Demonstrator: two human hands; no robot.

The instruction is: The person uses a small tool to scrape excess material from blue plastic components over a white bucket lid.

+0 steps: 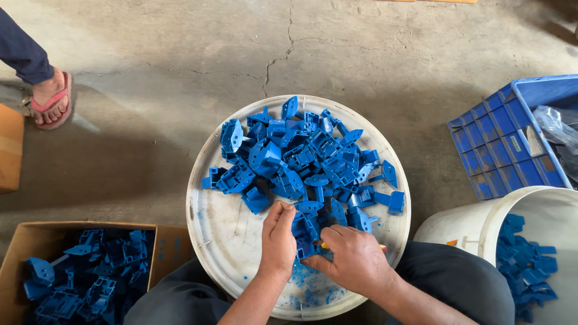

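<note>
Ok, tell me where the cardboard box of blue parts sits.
In the head view the cardboard box sits at the bottom left on the concrete floor, left of the round white tray, beside the person's left knee.

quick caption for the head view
Both hands grip one blue plastic part over a white round tray heaped with more.

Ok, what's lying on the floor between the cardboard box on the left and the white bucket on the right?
In the head view, between the cardboard box and the white bucket sits the round white tray heaped with blue plastic parts, plus the person's knees.
</note>
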